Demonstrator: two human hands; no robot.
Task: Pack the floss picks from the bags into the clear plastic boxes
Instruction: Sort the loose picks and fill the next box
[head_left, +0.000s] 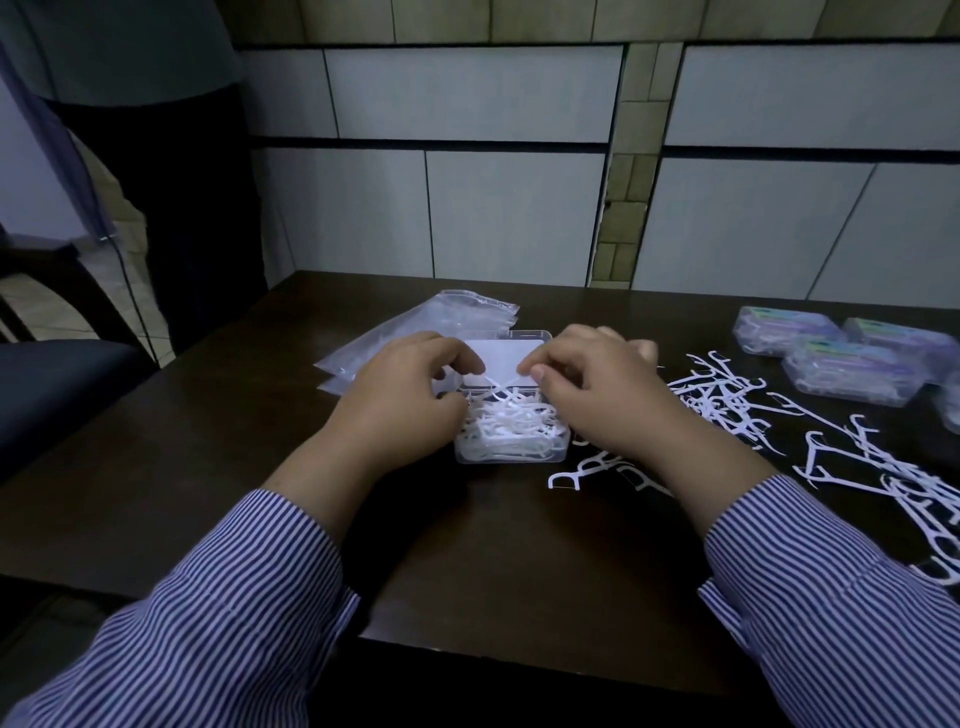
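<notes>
left hand (400, 400) and right hand (597, 395), fingers curled, each pinching floss picks (506, 423) over open clear box (511, 452) mid worktop (260, 467). loose picks (727, 405) right, bags (395, 332) behind, filled boxes (841, 358) far right.

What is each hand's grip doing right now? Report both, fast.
Left hand: fingers curled at the left edge of the open clear plastic box of white floss picks; what it holds cannot be told.
Right hand: curled, fingertips seemingly pinching picks.
</notes>
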